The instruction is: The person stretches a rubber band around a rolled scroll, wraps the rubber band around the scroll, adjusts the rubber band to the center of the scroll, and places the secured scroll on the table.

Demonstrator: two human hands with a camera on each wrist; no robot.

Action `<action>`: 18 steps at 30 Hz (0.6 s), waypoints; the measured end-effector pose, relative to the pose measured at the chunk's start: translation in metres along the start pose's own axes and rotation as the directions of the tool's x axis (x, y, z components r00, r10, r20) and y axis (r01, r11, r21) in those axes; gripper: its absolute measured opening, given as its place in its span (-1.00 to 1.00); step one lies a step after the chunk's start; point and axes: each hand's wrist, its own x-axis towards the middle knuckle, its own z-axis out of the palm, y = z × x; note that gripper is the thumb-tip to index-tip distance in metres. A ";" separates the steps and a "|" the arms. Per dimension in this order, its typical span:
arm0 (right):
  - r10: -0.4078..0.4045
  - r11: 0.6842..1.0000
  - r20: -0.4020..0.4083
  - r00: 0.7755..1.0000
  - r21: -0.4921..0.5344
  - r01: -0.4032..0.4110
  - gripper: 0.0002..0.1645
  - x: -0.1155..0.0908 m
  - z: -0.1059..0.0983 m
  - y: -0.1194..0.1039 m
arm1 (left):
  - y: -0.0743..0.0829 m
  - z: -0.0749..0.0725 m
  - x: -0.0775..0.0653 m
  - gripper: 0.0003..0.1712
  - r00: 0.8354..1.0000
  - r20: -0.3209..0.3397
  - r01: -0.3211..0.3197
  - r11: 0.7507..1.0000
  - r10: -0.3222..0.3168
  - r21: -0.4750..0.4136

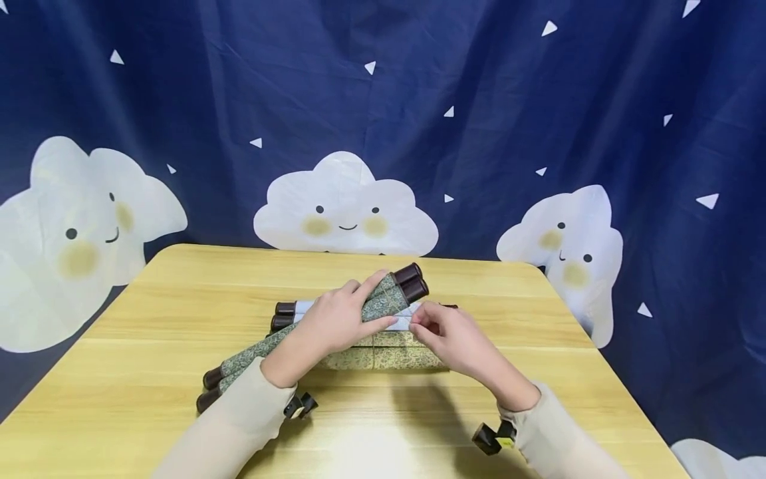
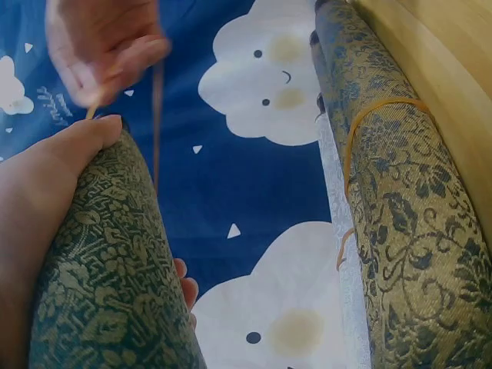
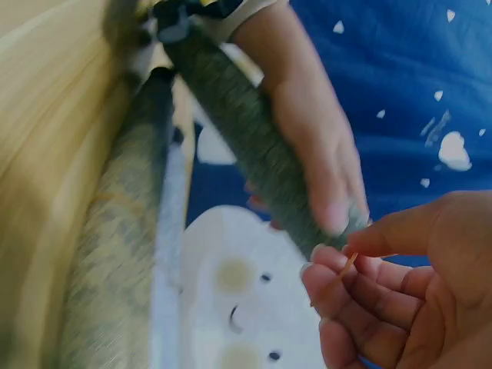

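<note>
My left hand [image 1: 335, 318] grips a rolled green brocade scroll [image 1: 385, 301] with dark brown end knobs. The scroll is tilted, held above the other rolls, its far end pointing up to the right. Close to that end, my right hand [image 1: 450, 336] pinches a thin orange cord [image 3: 350, 265] between thumb and fingers. In the left wrist view the cord runs from the left thumb's tip up to the blurred right hand. Below lie a gold patterned scroll [image 1: 389, 359], tied round with a cord, and a pale bluish-white scroll [image 1: 304, 307], partly hidden by the left hand.
The rolls lie mid-way on a light wooden table [image 1: 197, 299]. Behind it hangs a dark blue curtain [image 1: 335, 100] with white clouds and triangles. Small black devices [image 1: 493, 438] are strapped at both wrists.
</note>
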 end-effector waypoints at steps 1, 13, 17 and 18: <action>0.022 1.000 0.008 1.000 0.001 -0.022 -0.90 -0.002 0.002 0.005 | 0.000 0.000 0.000 0.04 1.000 0.009 0.004 1.000 -0.004 -0.007; -0.108 0.994 0.143 0.984 0.005 0.108 -0.86 -0.020 0.035 0.008 | -0.002 -0.004 0.002 0.08 0.994 0.105 0.030 0.992 -0.017 -0.122; -0.193 0.981 0.104 0.976 -0.009 0.195 -0.89 -0.021 0.035 -0.004 | 0.000 -0.001 0.003 0.01 0.992 0.125 0.048 0.993 -0.034 -0.107; -0.201 0.979 0.086 0.976 -0.002 0.202 -0.89 -0.021 0.033 -0.006 | 0.001 0.000 0.003 0.03 0.991 0.131 0.053 0.994 -0.040 -0.099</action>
